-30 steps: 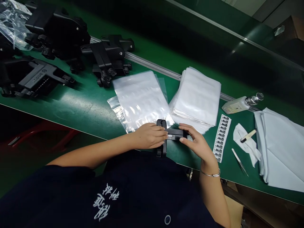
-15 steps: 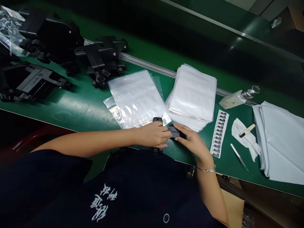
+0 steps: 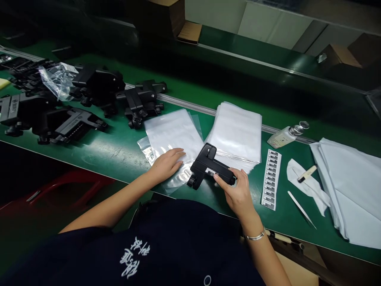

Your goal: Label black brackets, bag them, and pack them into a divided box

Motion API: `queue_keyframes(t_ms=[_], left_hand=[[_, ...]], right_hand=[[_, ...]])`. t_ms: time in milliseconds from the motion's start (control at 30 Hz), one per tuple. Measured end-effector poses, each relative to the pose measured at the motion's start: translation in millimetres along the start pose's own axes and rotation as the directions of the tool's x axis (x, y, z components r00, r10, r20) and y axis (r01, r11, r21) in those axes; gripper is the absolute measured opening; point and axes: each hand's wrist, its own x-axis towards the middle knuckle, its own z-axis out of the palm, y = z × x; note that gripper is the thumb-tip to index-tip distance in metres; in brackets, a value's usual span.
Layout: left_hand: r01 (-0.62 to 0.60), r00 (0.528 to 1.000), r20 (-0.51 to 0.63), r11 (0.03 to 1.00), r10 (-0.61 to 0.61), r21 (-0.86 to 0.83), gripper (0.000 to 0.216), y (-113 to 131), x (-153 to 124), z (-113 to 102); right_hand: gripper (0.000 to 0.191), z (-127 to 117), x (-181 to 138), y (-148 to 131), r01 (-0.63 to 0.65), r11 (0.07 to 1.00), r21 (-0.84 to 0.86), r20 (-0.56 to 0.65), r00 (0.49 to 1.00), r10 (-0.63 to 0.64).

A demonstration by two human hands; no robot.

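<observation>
My right hand grips a black plastic part with a small white label, holding it just above the green table. My left hand lies flat with fingers stretched on a clear plastic bag, which rests on one or two more bags. The part sits between the two hands, at the bag's right edge.
A stack of clear bags lies behind the part. A strip of barcode labels, tweezers, a small bottle and folded white cloths lie to the right. Several black parts and a crumpled bag crowd the left.
My left hand let go of the black part and moved left onto the clear bag. My right hand alone now holds the part, turned and lifted. The camera tilted up.
</observation>
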Motion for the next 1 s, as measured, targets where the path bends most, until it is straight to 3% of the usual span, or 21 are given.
queue_keyframes(t_ms=[100, 200, 333, 467, 667, 733, 900, 1000], left_hand=[[-0.142, 0.989, 0.040, 0.989, 0.141, 0.038, 0.038, 8, -1, 7], [-0.272, 0.961, 0.076, 0.959, 0.266, 0.076, 0.038, 19, 1, 18], [-0.291, 0.945, 0.213, 0.934, 0.247, 0.207, 0.049, 34, 1, 35], [-0.414, 0.871, 0.355, 0.897, 0.341, 0.154, 0.063, 48, -17, 46], [-0.530, 0.790, 0.395, 0.846, 0.469, 0.056, 0.076, 59, -25, 60], [-0.521, 0.799, 0.375, 0.853, 0.470, 0.041, 0.069, 62, -14, 60], [-0.360, 0.901, 0.271, 0.932, 0.339, 0.031, 0.043, 70, -2, 54], [-0.428, 0.865, 0.280, 0.904, 0.415, -0.016, 0.045, 72, -4, 55]], right_hand=[[0.041, -8, 1, -7, -0.142, 0.975, 0.173, -0.068, 0.985, 0.155], [0.034, -16, 4, -15, -0.350, 0.828, 0.438, -0.014, 0.919, 0.395], [0.034, -25, 5, -23, -0.471, 0.633, 0.614, 0.121, 0.849, 0.515], [0.032, -32, 0, -25, -0.481, 0.584, 0.654, 0.135, 0.834, 0.535], [0.032, -41, -5, -29, -0.451, 0.627, 0.635, 0.098, 0.853, 0.513], [0.032, -43, -5, -31, -0.441, 0.635, 0.634, 0.093, 0.859, 0.504], [0.030, -40, -14, -20, -0.381, 0.618, 0.688, 0.056, 0.876, 0.478], [0.030, -28, -23, -4, -0.271, 0.540, 0.797, -0.008, 0.889, 0.458]])
